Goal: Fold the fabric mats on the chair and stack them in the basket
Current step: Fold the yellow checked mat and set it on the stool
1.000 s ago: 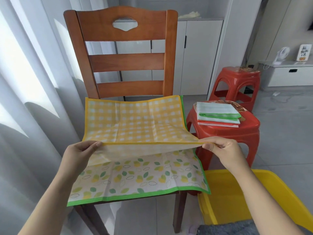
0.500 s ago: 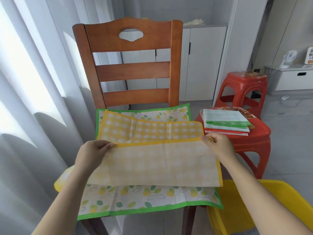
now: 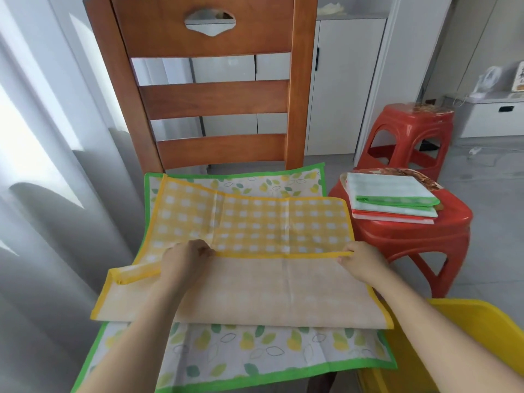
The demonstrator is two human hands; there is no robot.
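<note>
Both hands, left hand (image 3: pixel 185 258) and right hand (image 3: pixel 361 260), pinch the yellow mat (image 3: pixel 255 222) folded edge (long axis nine-to-three), far edge at twelve o'clock.

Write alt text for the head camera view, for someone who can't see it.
Two bare hands, left hand and right hand, pinch the edge of a yellow checked mat, folded partway over itself on a wooden chair, with a leaf-print mat beneath. Folded mats sit on a red stool to the right; a yellow basket is at lower right.
</note>
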